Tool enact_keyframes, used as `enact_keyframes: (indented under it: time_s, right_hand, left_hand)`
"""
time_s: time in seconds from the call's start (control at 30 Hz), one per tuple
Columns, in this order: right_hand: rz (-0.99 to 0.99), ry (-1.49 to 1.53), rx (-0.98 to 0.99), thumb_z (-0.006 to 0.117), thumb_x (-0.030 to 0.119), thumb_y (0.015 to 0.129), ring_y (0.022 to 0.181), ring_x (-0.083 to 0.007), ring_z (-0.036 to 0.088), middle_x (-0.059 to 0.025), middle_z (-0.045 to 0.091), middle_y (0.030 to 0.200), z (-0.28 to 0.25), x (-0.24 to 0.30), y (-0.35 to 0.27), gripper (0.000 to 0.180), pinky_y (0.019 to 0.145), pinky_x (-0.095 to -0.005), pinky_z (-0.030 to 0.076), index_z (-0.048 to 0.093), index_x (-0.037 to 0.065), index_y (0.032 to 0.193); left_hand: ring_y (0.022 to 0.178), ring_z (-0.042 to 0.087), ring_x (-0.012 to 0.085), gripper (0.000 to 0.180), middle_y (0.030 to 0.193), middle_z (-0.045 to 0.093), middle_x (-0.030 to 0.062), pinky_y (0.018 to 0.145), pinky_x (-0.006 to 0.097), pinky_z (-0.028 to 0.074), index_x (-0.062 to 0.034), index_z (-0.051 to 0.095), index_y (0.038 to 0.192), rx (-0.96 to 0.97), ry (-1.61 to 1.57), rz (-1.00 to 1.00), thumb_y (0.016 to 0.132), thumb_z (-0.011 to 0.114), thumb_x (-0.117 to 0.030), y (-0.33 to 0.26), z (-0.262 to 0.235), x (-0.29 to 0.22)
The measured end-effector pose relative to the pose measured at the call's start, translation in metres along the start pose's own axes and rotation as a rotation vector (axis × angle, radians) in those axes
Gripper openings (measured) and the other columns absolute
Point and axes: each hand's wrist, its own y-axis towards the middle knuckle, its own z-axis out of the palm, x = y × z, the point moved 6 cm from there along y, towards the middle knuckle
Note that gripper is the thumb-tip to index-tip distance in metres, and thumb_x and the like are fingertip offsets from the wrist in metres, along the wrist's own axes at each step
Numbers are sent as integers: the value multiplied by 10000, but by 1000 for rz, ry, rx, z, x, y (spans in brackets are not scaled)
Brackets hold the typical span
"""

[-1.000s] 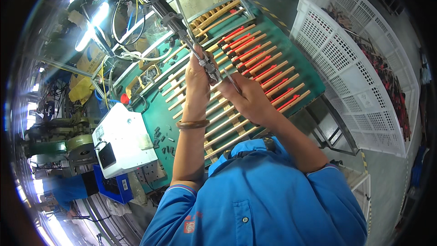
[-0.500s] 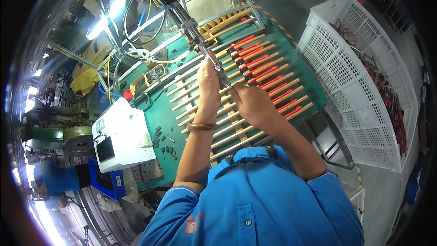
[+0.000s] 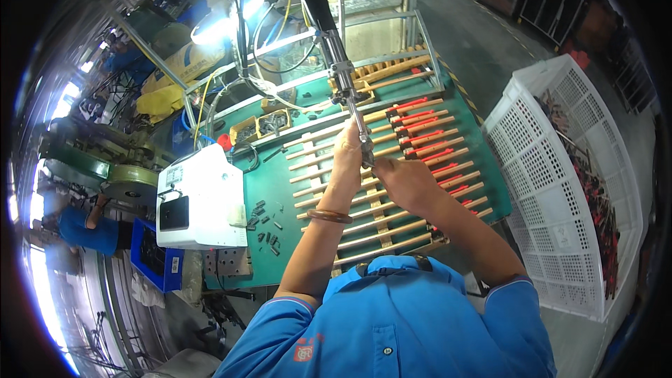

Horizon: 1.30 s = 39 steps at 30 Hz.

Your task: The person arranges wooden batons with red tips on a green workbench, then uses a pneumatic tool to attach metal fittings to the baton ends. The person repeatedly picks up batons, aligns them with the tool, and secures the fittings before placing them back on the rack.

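Observation:
My left hand (image 3: 346, 156) is wrapped round the lower metal end of a hanging electric screwdriver (image 3: 338, 52), with a brown bangle on that wrist. The tool slants down from the top, dark grip uppermost. Close to its tip, my right hand (image 3: 406, 180) has its fingers pinched together; what they hold is hidden. Beneath both hands lies a row of wooden rods (image 3: 327, 163) across the green table. Towards their right ends, several carry red strips (image 3: 425, 136) and black pieces.
A white perforated crate (image 3: 560, 217) filled with rods stands right. Left are a white machine (image 3: 210, 196), loose black parts (image 3: 266, 229), a blue bin (image 3: 171, 266) and another person (image 3: 87, 227). Small boxes (image 3: 273, 122) and a metal frame (image 3: 420, 91) line the back of the table.
The head view has shifted, so the table and crate appear lower and further right. My left hand stays on the screwdriver, and my right hand remains pinched near its tip.

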Motion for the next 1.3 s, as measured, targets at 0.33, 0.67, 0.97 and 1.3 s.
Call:
enact_keyframes:
  time_s: [0.33,0.67,0.97,1.3]
  right_hand:
    - [102,315,13,459,209,926,667,-385,595,-193,593,676,-3,6,5,206,590,-494,447,529,20,884]
    - [249,431,-23,434,187,902,730,-401,600,-227,610,733,14,3,9,247,669,-495,452,570,-9,838]
    - [142,294,-112,484,101,835,677,-372,618,-203,614,696,9,-3,4,142,616,-462,489,555,-9,892]
    - [-127,-12,-228,491,105,820,625,-300,626,-138,584,642,-27,2,8,132,507,-403,494,523,5,901]
  left_hand:
    - [540,437,64,438,625,483,-25,464,213,330,-131,527,832,-65,193,28,895,475,-561,-2,-18,-26]
    - [537,489,79,503,624,519,-3,453,214,370,-98,543,802,-153,249,25,869,491,-594,2,-20,-13]
    - [573,517,108,429,680,549,25,483,230,398,-96,521,871,-134,152,43,900,491,-523,4,-4,-11]
    - [567,534,171,503,701,566,46,468,273,429,-79,525,828,-173,-36,82,854,509,-581,3,14,-32]
